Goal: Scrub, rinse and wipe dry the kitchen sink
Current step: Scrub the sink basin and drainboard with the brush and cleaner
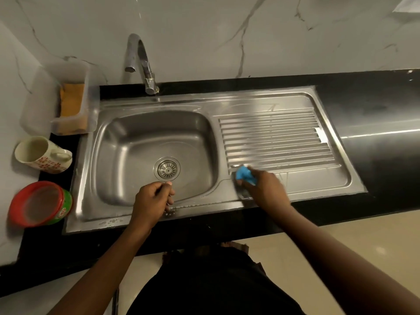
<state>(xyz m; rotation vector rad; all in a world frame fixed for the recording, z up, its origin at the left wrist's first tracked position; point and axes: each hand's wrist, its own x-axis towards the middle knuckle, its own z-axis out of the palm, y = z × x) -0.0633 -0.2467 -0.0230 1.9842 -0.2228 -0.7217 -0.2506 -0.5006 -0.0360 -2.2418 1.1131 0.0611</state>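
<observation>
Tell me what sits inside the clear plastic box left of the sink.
An orange pad, likely a sponge, lies in the box; its frosted walls blur whatever else lies lower.

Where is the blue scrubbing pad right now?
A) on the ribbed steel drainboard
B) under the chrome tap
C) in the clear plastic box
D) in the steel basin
A: the right hand grips the blue scrubbing pad at the near left corner of the ribbed steel drainboard.

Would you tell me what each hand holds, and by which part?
The right hand grips a blue scrubber around its near side, from above; the curled left hand holds nothing visible.
</observation>
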